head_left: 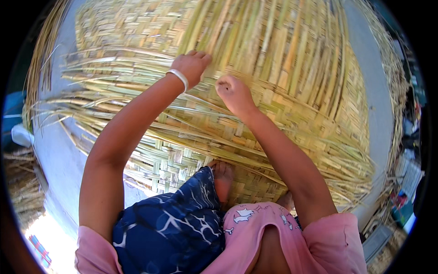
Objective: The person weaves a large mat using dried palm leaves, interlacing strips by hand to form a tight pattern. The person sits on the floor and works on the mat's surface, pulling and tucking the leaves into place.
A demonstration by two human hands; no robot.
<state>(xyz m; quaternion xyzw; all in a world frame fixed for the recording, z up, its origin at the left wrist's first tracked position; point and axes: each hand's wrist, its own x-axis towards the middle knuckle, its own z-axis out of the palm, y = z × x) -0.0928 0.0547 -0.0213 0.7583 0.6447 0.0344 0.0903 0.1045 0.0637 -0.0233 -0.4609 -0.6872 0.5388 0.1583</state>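
Weaving seems in hand: the mat [123, 32] spreads underfoot, the left hand [192, 67] at the far strips [290, 52], the right hand [235, 95] curled nearby, apart; whether either grips is unclear. Next probably calls for tucking strips snugly.

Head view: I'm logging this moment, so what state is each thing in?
Mat: partly woven, spread out.
Upper strips: unwoven, side by side over the mat.
Left strips: loose ends, uneven.
Left hand: back upward, at the strips; grip hidden.
Right hand: fingers curled; grip unclear.
Bangle: worn on the left wrist.
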